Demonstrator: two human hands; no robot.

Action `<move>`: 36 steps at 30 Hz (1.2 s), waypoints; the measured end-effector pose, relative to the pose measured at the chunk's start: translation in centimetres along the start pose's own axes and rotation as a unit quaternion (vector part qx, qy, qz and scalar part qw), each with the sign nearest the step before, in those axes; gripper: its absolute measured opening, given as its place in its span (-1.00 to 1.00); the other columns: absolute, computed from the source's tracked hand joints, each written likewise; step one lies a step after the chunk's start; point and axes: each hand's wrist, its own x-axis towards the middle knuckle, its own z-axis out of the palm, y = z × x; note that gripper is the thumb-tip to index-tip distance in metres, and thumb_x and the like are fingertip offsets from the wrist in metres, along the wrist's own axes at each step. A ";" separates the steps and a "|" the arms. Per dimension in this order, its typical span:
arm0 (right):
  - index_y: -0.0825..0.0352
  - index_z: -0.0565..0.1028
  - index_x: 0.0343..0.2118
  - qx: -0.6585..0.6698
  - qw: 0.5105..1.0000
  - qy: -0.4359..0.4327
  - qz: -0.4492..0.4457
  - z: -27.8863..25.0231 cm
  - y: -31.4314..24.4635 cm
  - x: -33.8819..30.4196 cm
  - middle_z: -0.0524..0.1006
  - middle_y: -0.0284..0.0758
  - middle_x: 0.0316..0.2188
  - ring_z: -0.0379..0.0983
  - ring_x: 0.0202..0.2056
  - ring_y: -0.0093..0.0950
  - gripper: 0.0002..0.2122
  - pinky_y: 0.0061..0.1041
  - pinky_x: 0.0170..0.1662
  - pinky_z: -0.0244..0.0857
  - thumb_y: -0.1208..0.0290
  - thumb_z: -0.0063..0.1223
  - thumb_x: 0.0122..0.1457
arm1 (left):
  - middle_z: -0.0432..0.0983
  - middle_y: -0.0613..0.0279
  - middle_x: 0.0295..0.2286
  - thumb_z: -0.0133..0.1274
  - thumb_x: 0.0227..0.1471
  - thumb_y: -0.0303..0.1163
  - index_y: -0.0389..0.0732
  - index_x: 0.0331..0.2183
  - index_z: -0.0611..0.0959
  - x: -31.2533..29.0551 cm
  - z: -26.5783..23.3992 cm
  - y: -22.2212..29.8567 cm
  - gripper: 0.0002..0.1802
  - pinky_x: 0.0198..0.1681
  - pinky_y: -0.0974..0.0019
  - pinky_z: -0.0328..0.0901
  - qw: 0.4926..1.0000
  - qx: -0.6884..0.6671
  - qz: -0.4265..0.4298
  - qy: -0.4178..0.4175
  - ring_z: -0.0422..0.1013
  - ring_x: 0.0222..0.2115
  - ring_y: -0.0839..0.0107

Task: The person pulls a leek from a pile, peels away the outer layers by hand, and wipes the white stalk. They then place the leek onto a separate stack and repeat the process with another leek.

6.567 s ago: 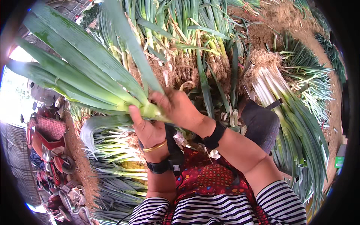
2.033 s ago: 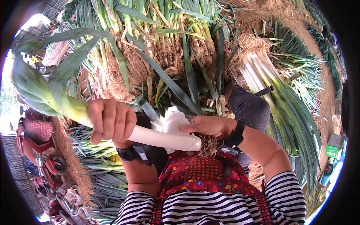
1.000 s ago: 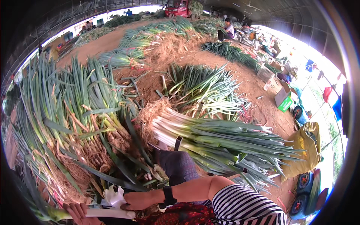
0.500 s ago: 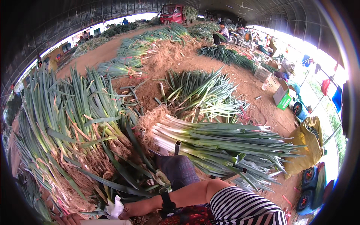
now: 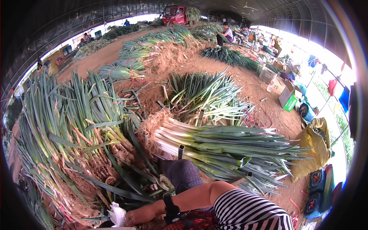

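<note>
My right hand, with a dark band at the wrist, is at the lower edge, its fingers bent down and partly hidden. Against its fingers is a crumpled white wad, perhaps cloth or plastic. A pale stalk, likely a leek, shows just below, cut off by the frame. Only a sliver of my left hand shows to the left of the stalk. Beyond my forearm a pile of leeks with clean white stems lies crosswise, between short metal uprights. Untrimmed leeks with dry leaves and dirty roots stand massed at left.
More leeks lie on the bare soil ahead. Rightward are an open carton, a yellow sack and blue-black round items. A seated person and a red three-wheeled truck are far off.
Both my hands have sunk slightly toward the lower edge, so less of the left hand and the pale stalk shows. The white wad has shifted a little with them. The leek piles have not moved.
</note>
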 end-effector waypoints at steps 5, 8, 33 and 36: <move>0.37 0.42 -0.52 0.021 0.996 -0.011 0.087 0.7 -2.4 -0.7 0.39 -0.35 -0.65 0.24 -0.60 -0.51 -0.77 -0.47 -0.47 0.15 0.32 -0.13 0.16 | 0.31 0.49 -0.77 0.04 -0.07 -0.34 -0.09 -0.64 0.40 2.5 -2.2 3.7 -0.79 -0.54 0.51 0.29 0.798 0.602 0.003 -0.038 0.34 -0.68 0.67; 0.31 0.41 -0.63 0.048 0.991 -0.024 0.121 0.9 -2.7 -1.0 0.34 -0.29 -0.78 0.22 -0.74 -0.42 -0.73 -0.42 -0.60 0.13 0.31 -0.15 0.16 | 0.32 0.50 -0.77 0.15 -0.15 -0.37 -0.06 -0.64 0.38 6.1 -5.4 8.1 -0.75 -0.68 0.63 0.22 -0.018 0.999 0.035 -0.035 0.29 -0.79 0.70; 0.41 0.53 -0.36 -0.289 0.854 -0.259 0.348 -7.4 6.3 3.4 0.52 -0.29 -0.49 0.41 -0.44 -0.46 -0.70 -0.44 -0.36 0.25 0.28 0.15 -0.11 | 0.08 0.50 -0.76 -0.09 0.02 -0.53 -0.07 -0.49 0.21 2.9 -2.7 9.1 -0.78 -0.68 0.51 -0.02 -0.248 0.951 0.138 0.125 -0.01 -0.80 0.67; 0.29 0.55 -0.40 -0.581 0.753 -0.064 0.301 -10.1 13.8 -2.6 0.53 -0.11 -0.39 0.47 -0.33 -0.16 -0.73 -0.25 -0.26 0.35 0.30 -0.17 -0.05 | 0.07 0.50 -0.75 -0.11 0.03 -0.53 -0.07 -0.48 0.21 4.9 -3.5 8.5 -0.79 -0.68 0.52 -0.01 -0.257 0.949 0.155 0.095 -0.01 -0.79 0.67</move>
